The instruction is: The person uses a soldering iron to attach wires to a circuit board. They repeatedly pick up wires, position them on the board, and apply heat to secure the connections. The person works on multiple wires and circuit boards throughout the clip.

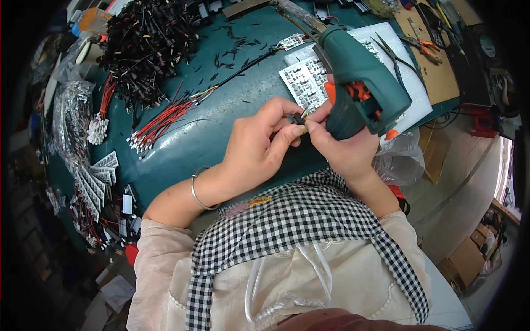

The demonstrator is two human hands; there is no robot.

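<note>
My left hand [259, 140] is closed, pinching a small black connector [298, 118] between thumb and fingers. Thin light wires [306, 113] stick out beside it. My right hand [345, 149] meets it there, thumb and forefinger closed on the same small piece. A green gun-shaped tool [367, 71] with an orange-red trigger covers part of my right hand; whether that hand also bears it, I cannot tell. Just beyond my fingertips lies a panel of white circuit boards [305, 80], partly hidden by the tool.
On the green mat [187, 129] lie red wires with white plugs [160, 124] and a heap of black cables [146, 49]. White foam [417, 91] carries tweezers [393, 58]; orange-handled pliers [422, 49] rest on cardboard. Board strips [91, 190] lie at the left edge.
</note>
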